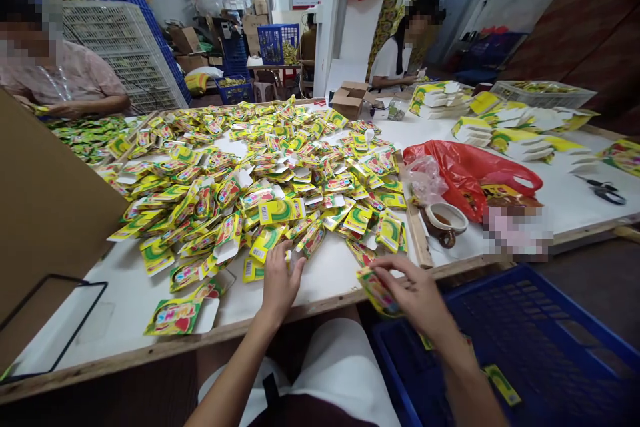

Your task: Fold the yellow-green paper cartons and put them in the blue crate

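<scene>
My right hand [413, 290] pinches a small yellow, green and red printed carton [379, 291] at the table's front edge, partly over the blue crate [530, 300]. At the near edge of a big heap of similar cartons [280, 211], my left hand [281, 283] reaches out with thumb and fingers apart. Its fingertips are beside some yellow cartons [265, 243]; whether they touch is hard to see. Many cartons in the heap have raised end flaps. One carton [175, 315] lies apart at the front left with its white flap out. Another carton [501, 385] sits inside the crate.
A wooden strip [417, 233] divides the white table. Right of it are a brown cup [445, 221], a red plastic bag [470, 173], scissors [605, 191] and stacked flat cartons [520, 140]. A large cardboard panel [50, 213] stands at left. Two people [75, 77] sit across the table.
</scene>
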A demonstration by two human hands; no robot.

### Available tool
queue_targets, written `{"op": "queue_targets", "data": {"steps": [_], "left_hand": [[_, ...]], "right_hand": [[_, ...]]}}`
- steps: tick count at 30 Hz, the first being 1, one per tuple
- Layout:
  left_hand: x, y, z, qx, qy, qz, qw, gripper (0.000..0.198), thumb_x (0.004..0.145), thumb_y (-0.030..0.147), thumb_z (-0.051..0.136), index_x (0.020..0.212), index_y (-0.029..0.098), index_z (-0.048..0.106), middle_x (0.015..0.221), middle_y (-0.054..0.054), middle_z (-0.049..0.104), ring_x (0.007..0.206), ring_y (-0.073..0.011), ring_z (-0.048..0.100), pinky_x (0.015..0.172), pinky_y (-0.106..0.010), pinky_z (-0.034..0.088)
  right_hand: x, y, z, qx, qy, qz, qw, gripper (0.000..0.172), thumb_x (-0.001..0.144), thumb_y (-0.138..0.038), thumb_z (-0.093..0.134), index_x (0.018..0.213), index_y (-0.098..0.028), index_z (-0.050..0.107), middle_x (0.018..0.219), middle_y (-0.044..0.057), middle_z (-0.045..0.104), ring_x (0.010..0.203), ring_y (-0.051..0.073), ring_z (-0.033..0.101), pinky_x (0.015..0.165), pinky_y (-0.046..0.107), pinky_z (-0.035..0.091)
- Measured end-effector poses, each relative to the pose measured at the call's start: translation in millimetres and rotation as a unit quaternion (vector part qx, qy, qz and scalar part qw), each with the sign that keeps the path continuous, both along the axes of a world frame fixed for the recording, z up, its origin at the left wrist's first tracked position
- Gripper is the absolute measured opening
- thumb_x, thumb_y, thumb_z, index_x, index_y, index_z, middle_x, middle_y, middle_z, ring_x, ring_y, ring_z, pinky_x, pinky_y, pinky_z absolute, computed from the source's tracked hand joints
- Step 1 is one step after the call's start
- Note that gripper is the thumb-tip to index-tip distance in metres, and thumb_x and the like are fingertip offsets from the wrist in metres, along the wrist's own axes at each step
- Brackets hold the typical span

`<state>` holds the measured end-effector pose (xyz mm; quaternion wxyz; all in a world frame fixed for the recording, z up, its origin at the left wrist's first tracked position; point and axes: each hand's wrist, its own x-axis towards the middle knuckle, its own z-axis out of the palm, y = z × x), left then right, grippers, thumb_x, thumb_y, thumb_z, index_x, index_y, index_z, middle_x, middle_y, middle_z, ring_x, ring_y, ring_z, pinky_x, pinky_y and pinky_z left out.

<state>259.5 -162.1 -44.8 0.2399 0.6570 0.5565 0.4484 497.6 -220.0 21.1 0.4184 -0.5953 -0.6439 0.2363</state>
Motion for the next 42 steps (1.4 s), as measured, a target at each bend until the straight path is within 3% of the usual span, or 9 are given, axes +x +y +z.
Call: {"op": "queue_targets", "data": {"steps": [3,5,9,12,19,23,29,35,42], "left_hand": [[3,10,0.8,-0.019,0.039,-0.018,0.999,0.031,0.077,0.018,0.058,0.108,0.019,0.055,0.092,-0.007,0.064,0.088,-0.0237,0.057,0.082,-0.041,0.044],[5,10,10.4,0.002,0.018,-0.028,0.999,0.022,0.082,0.018,0.052,0.104,0.019,0.053,0.087,-0.005,0.063,0.084,-0.0211,0.057,0.081,-0.038,0.044],[7,1,38.8,0.024,-0.045,-0.076,0.996,0.015,0.086,0.021,0.05,0.101,0.021,0.05,0.092,-0.005,0.06,0.088,-0.0173,0.059,0.08,-0.03,0.045],[6,-5,46.3,-0.008,-0.085,-0.116,0.99,0.013,0.086,0.023,0.051,0.099,0.021,0.049,0.091,-0.004,0.059,0.088,-0.016,0.059,0.078,-0.027,0.046],[-2,-19,13.3,-0.01,-0.146,-0.103,0.984,0.024,0.084,0.024,0.057,0.107,0.021,0.052,0.107,-0.006,0.061,0.093,-0.0162,0.06,0.085,-0.03,0.048],[-2,-21,0.5,-0.037,-0.1,-0.134,0.985,0.018,0.086,0.024,0.056,0.103,0.021,0.059,0.103,-0.005,0.065,0.088,-0.0163,0.063,0.082,-0.03,0.05],[0,-17,1.3,0.005,-0.062,-0.128,0.99,0.013,0.085,0.021,0.055,0.095,0.021,0.064,0.102,-0.006,0.068,0.104,-0.0203,0.06,0.093,-0.035,0.046],[12,-24,0.6,0.002,-0.139,-0.099,0.985,0.023,0.087,0.018,0.051,0.109,0.021,0.057,0.109,-0.007,0.066,0.104,-0.0185,0.061,0.093,-0.034,0.047],[15,-25,12.4,-0.018,-0.137,-0.082,0.987,0.01,0.084,0.022,0.057,0.09,0.019,0.064,0.099,-0.006,0.069,0.097,-0.019,0.063,0.09,-0.032,0.046]], "right_hand": [[26,-11,17.9,-0.008,-0.104,-0.004,0.995,0.013,0.085,-0.029,0.056,0.085,-0.024,0.068,0.093,0.006,0.066,0.094,0.025,0.059,0.086,0.039,0.044],[17,-11,17.5,0.011,-0.103,0.002,0.995,0.015,0.086,-0.026,0.052,0.09,-0.025,0.066,0.1,0.007,0.066,0.101,0.026,0.058,0.089,0.042,0.043],[-40,5,-7.5,0.035,-0.024,0.074,0.996,0.022,0.084,-0.021,0.056,0.106,-0.024,0.057,0.118,0.008,0.059,0.114,0.026,0.051,0.099,0.044,0.038],[-76,17,-32.7,0.009,0.081,0.104,0.991,0.026,0.083,-0.021,0.058,0.108,-0.023,0.049,0.107,0.007,0.062,0.102,0.022,0.058,0.091,0.038,0.045],[-86,26,-69.0,0.011,0.292,0.067,0.954,0.023,0.083,-0.023,0.059,0.102,-0.024,0.046,0.093,0.002,0.061,0.09,0.017,0.062,0.08,0.029,0.05],[-78,27,-74.0,-0.026,0.272,0.092,0.957,0.021,0.084,-0.025,0.058,0.104,-0.023,0.051,0.094,0.003,0.064,0.091,0.018,0.064,0.08,0.03,0.051],[-65,43,-61.3,0.005,0.138,0.096,0.986,0.015,0.087,-0.027,0.054,0.087,-0.02,0.067,0.091,0.006,0.068,0.092,0.021,0.063,0.084,0.035,0.049],[-65,47,-57.8,0.028,0.192,0.094,0.977,0.016,0.086,-0.024,0.057,0.099,-0.022,0.065,0.093,0.006,0.067,0.089,0.019,0.063,0.081,0.034,0.051],[-68,39,-45.7,0.059,0.125,0.108,0.985,0.008,0.083,-0.022,0.061,0.086,-0.02,0.068,0.09,0.006,0.066,0.089,0.02,0.062,0.08,0.034,0.049]]}}
